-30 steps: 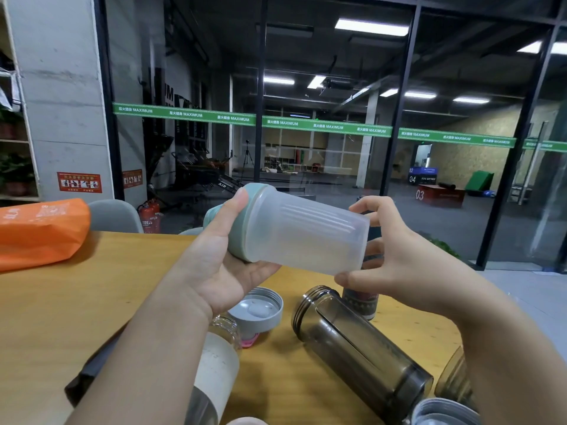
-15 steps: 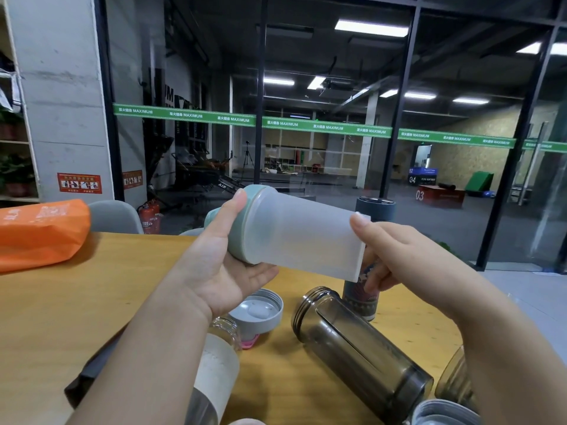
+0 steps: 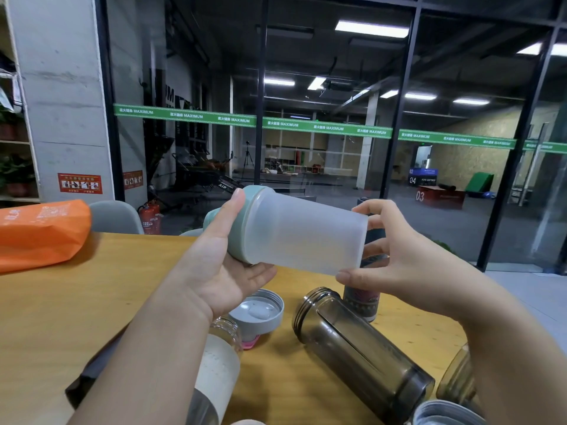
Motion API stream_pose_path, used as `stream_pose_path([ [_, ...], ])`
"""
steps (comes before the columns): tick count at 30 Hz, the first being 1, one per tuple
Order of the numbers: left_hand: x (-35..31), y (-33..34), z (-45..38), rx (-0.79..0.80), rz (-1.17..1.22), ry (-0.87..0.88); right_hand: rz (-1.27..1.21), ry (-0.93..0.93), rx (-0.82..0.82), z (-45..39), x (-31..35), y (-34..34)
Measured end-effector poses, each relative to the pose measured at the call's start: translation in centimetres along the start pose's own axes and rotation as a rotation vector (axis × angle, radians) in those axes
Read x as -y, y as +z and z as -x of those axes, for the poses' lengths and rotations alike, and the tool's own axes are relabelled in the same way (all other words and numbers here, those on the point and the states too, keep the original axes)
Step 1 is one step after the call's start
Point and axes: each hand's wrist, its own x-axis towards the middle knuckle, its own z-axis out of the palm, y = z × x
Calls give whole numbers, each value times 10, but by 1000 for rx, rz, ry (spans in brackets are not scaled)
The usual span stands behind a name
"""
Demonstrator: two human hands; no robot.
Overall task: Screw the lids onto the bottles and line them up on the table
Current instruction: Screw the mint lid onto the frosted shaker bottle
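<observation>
Frosted shaker bottle (image 3: 303, 237) held sideways above tabletop (image 3: 92, 302), teal lid (image 3: 245, 222) on. Left hand (image 3: 221, 265) fingers curled round lid end; right hand (image 3: 395, 259) fingers pinching base rim. Below fingers: smoky bottle (image 3: 362, 354) lying lidless, grey lid (image 3: 257, 311) loose.

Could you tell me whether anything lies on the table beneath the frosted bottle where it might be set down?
Yes: under the frosted bottle lie a loose grey lid and a dark bottle on its side.
</observation>
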Motion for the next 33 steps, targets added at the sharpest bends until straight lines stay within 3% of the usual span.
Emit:
stream_pose_path([
  [24, 1, 1, 2, 28, -110, -52, -67, 244, -12, -2, 1, 1],
  [33, 1, 0, 2, 16, -110, -19, 12, 62, 75, -1, -3, 2],
])
